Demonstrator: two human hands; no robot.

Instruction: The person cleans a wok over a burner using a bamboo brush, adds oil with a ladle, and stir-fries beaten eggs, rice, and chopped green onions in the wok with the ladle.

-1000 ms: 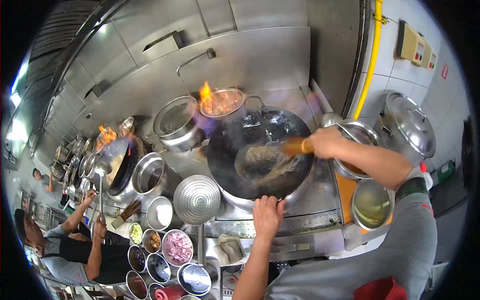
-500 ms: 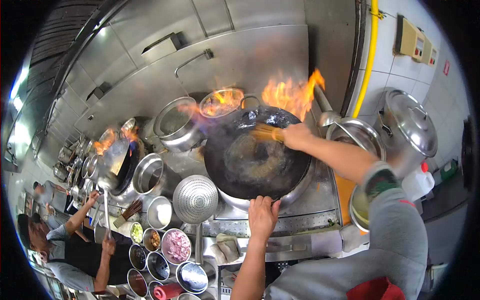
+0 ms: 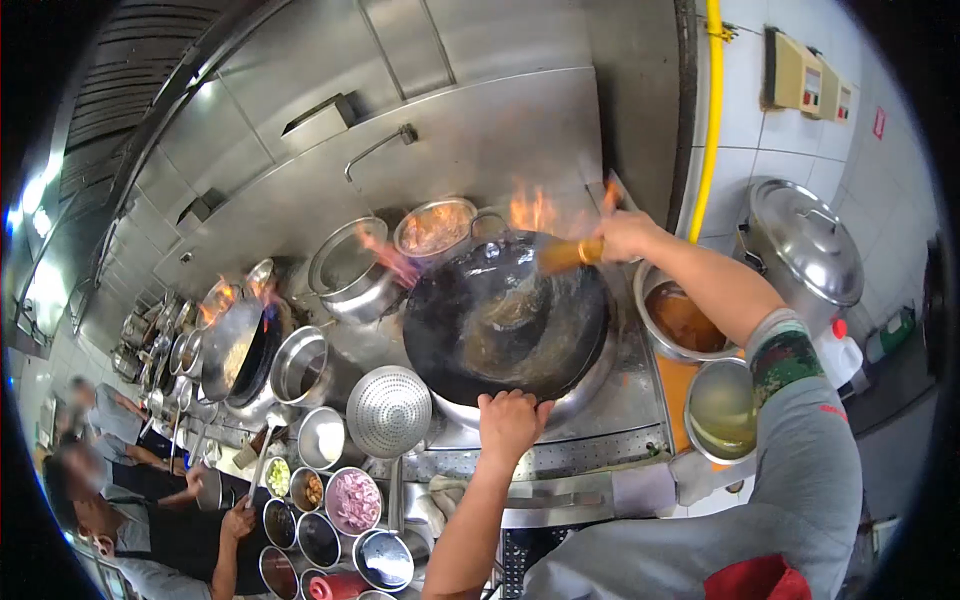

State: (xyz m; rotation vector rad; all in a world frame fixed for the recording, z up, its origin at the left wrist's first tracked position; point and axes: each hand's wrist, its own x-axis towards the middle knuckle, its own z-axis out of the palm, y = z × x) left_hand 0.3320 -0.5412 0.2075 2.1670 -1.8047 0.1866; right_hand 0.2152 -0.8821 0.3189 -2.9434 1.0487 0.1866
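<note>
A large black wok (image 3: 440,345), tilted over the stove, has cloudy liquid swirled in its bowl. My left hand (image 3: 512,425) grips its near rim, fingers closed over the edge. In my right hand (image 3: 628,237) is a bamboo wok brush (image 3: 568,256), bristles pointing left over the wok's upper right side. Flames (image 3: 533,207) rise behind the wok's far rim. A perforated strainer (image 3: 388,412) lies left of my left hand, its handle toward me.
Steel pots, including one (image 3: 352,300) behind-left, surround the burner. Bowls of chopped ingredients (image 3: 354,500) stand lower left. At right are a pot of brown liquid (image 3: 688,318), a bowl of yellowish liquid (image 3: 722,415) and a lidded pot (image 3: 808,245). A co-worker (image 3: 150,520) stands left with a ladle.
My right hand has moved up and right with the brush. The wok is tilted differently, and the flames behind it are smaller. The co-worker's ladle has lowered.
</note>
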